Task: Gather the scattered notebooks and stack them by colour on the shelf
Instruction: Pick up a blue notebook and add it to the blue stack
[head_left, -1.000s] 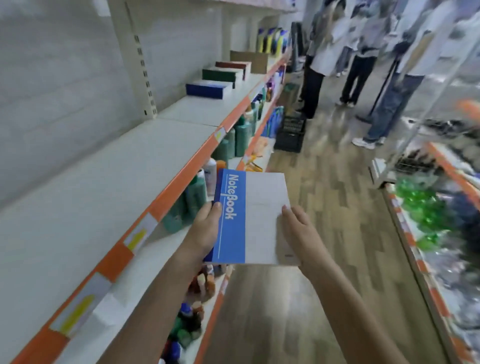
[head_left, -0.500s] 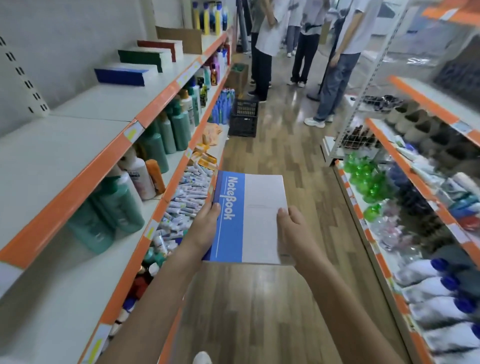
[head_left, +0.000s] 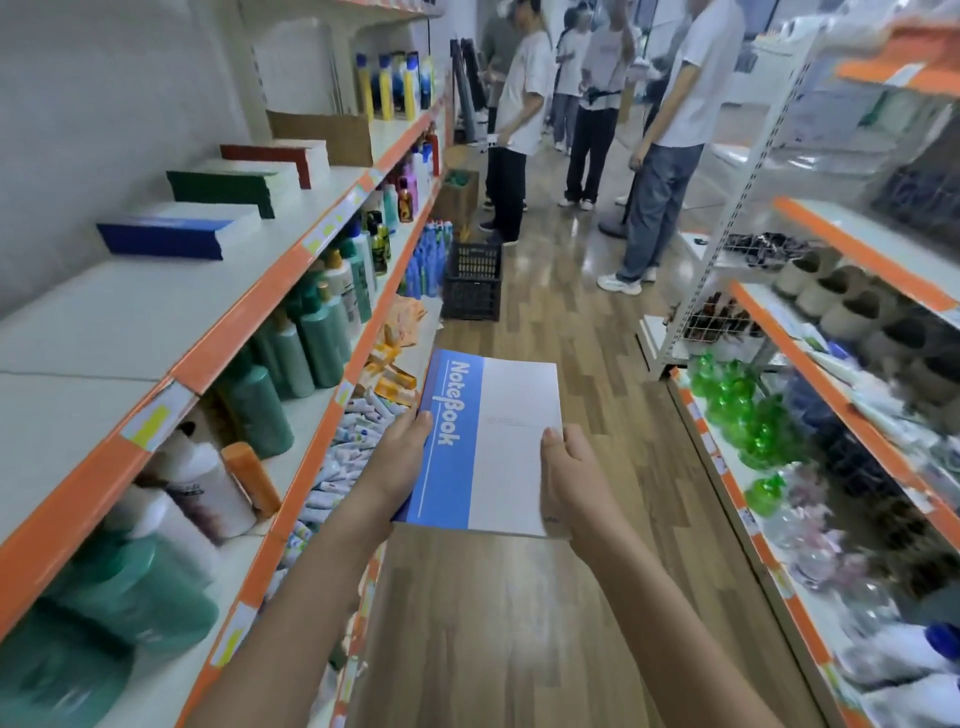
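Step in hand: carrying one blue-spined notebook (head_left: 488, 441) down the aisle toward the sorted stacks; gathering is done for this book, placing is not yet.
Left hand (head_left: 400, 457): clasps the notebook's blue spine edge, thumb on top of the cover, fingers hidden beneath.
Right hand (head_left: 569, 467): clasps the opposite, white edge near the lower corner, thumb on top, fingers under the cover.
Notebook: held flat and face up between both hands, over the wooden floor, its title strip on the left-hand side.
Blue stack (head_left: 176, 234): up and to the left of the left hand, on the top shelf (head_left: 130, 306); the nearest of the three stacks, well apart from the hands.
Green stack (head_left: 234, 187): just beyond the blue one, farther from the hands.
Red stack (head_left: 280, 156): beyond the green one, next to a cardboard box (head_left: 327, 137).
Next move calls for: probably lifting the notebook up and leftward past the orange shelf lip, then laying it squarely on the blue stack with the spine turned to match the others.
Care needed: the cover is thin and likely flexes, so two-handed support until it rests on the stack seems wise.
Aisle ahead: people (head_left: 524, 104) stand beyond the hands, past a dark crate (head_left: 472, 280).
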